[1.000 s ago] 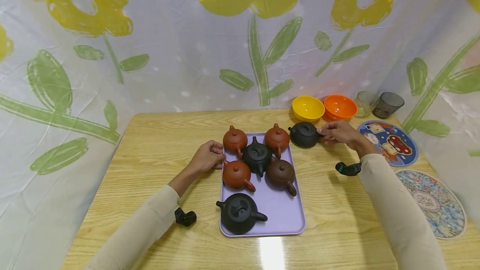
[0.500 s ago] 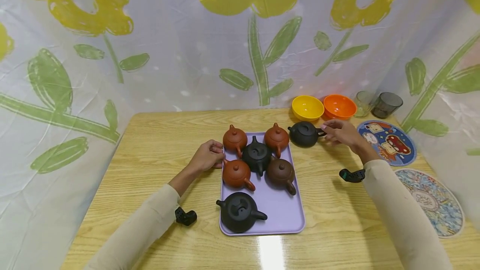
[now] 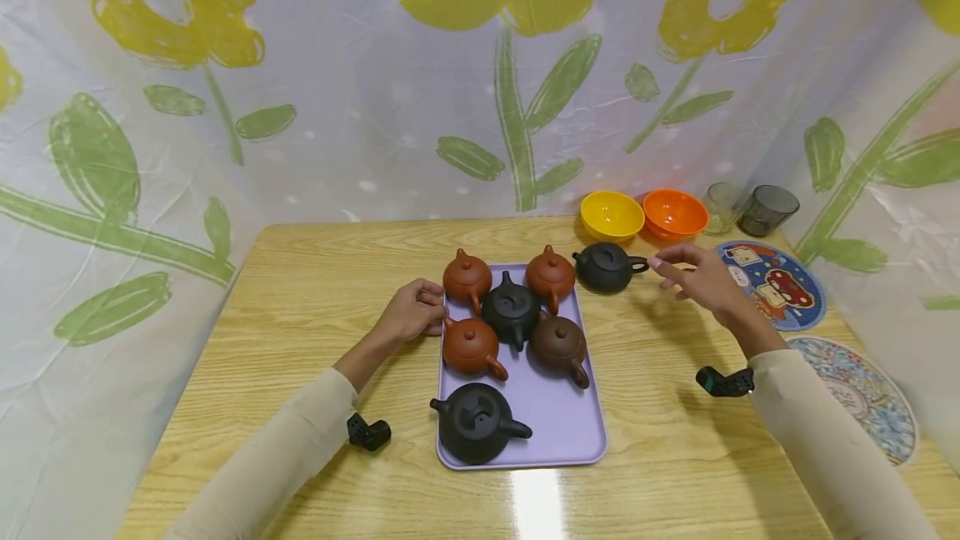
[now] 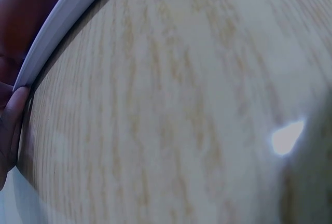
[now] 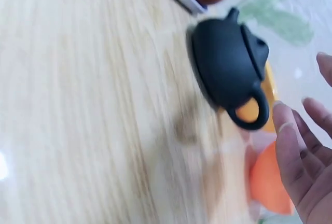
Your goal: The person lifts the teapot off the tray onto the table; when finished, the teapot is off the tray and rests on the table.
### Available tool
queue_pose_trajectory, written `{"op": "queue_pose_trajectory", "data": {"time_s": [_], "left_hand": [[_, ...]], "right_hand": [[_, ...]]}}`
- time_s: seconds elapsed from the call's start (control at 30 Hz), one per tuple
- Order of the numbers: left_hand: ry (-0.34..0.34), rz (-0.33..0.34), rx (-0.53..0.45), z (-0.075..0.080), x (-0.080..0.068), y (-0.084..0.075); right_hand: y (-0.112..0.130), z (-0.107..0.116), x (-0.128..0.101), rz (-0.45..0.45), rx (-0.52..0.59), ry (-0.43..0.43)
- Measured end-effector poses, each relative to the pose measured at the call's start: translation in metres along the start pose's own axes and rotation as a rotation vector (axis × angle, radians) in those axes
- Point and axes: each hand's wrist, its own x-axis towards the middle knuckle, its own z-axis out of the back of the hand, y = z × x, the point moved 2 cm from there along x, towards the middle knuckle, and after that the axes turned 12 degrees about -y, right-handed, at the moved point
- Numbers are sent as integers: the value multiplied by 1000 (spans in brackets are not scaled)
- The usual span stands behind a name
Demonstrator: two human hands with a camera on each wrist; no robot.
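A purple tray [image 3: 558,433] lies mid-table and carries several small teapots, red-brown, dark brown and black. My left hand [image 3: 426,312] grips the tray's left edge beside a red-brown teapot [image 3: 467,277]. In the left wrist view a finger [image 4: 13,128] lies against the tray rim [image 4: 61,21]. Another black teapot [image 3: 606,267] stands on the wood just right of the tray's far corner, handle toward my right hand [image 3: 678,270]. That hand hovers open a little to its right, touching nothing. The right wrist view shows the black teapot [image 5: 228,73] apart from my spread fingers [image 5: 293,157].
A yellow bowl [image 3: 611,215], an orange bowl [image 3: 675,213] and two glass cups [image 3: 753,208] stand at the back right. Two round printed mats [image 3: 780,294] lie along the right edge. A flowered curtain closes in the table behind and at both sides.
My right hand has let go of the black teapot's handle and drawn back to the right with fingers spread. The teapot stays on the table. The left hand has not moved.
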Motion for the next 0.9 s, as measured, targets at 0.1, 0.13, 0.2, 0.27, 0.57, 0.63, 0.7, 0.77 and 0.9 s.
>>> {"op": "queue_pose_trajectory", "data": {"time_s": [0.1,0.13,0.2,0.27,0.57,0.63,0.7,0.77,0.9], "left_hand": [[3,3,-3,0,1,1],[1,5,-1,0,1,2],[-2,3,2,-1,2,2],[-2,3,5,0,1,1],[13,14,-8,1,0,-2],[16,14,-9,1,0,-3],[16,15,-9,1,0,-2],[13,16,-6,1,0,-2],[10,15,3,0,0,-2]], "right_hand": [[7,-4,-14,22,20,29],[10,-7,-19,24,26,43],[14,-13,-28,25,33,63],[19,-20,-38,21,35,83],[27,-55,-78,8,70,167],[27,-63,-85,0,85,184],[27,-71,-92,-4,101,197],[26,-79,-98,-2,115,202],[27,-93,-106,7,126,215]]}}
